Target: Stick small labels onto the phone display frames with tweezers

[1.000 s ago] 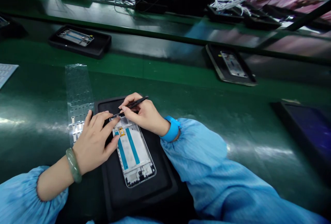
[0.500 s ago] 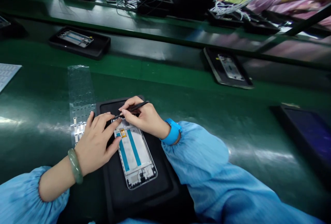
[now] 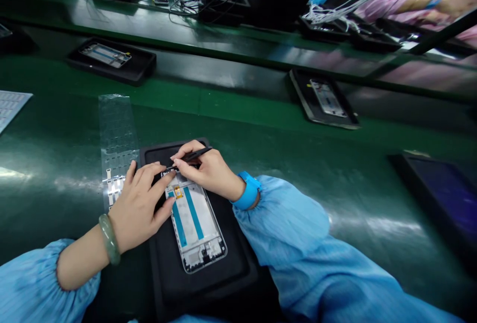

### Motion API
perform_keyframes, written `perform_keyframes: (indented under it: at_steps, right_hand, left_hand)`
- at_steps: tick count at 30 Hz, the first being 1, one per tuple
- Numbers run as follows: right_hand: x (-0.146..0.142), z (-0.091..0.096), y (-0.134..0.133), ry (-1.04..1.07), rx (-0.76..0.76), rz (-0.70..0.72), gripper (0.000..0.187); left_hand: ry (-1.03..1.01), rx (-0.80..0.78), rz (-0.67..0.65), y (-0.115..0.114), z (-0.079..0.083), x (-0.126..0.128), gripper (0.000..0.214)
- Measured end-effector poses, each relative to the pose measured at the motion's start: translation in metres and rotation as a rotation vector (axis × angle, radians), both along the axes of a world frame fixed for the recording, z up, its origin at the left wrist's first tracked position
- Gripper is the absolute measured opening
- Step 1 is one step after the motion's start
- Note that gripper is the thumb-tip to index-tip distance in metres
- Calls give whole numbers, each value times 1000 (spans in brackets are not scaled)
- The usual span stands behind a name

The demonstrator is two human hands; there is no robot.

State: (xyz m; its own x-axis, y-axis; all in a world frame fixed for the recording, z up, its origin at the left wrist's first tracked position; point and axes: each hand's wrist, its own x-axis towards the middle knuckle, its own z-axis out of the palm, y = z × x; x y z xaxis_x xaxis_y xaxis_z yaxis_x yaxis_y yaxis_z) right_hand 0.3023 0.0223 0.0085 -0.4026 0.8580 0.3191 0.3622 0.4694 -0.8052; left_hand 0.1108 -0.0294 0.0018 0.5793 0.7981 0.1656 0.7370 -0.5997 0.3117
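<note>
The green desk (image 3: 279,154) supports the black tray (image 3: 238,258), which serves as reference. A clear perforated strip (image 3: 116,129) lies on the desk just left of the tray. The phone frame (image 3: 206,216) lies flat upon the tray. The left hand (image 3: 137,208) extends over the tray's left edge, its fingers spread and touching the frame's upper left part. The right hand (image 3: 208,171), above the tray's far portion, grips a slim black tool (image 3: 197,153) between its fingers, directed at the frame's top edge; its contact point is too small to tell.
</note>
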Motion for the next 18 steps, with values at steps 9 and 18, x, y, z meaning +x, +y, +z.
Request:
perform_keyframes:
  at_steps: [9,18]
  right_hand:
    - [0,1,-1,-42,55,10,7]
    - [-4,1,2,-78,84,33,6]
  left_hand:
    - [-10,-4,2,0,0,0,40]
    - [14,14,-9,0,-1,-1,40]
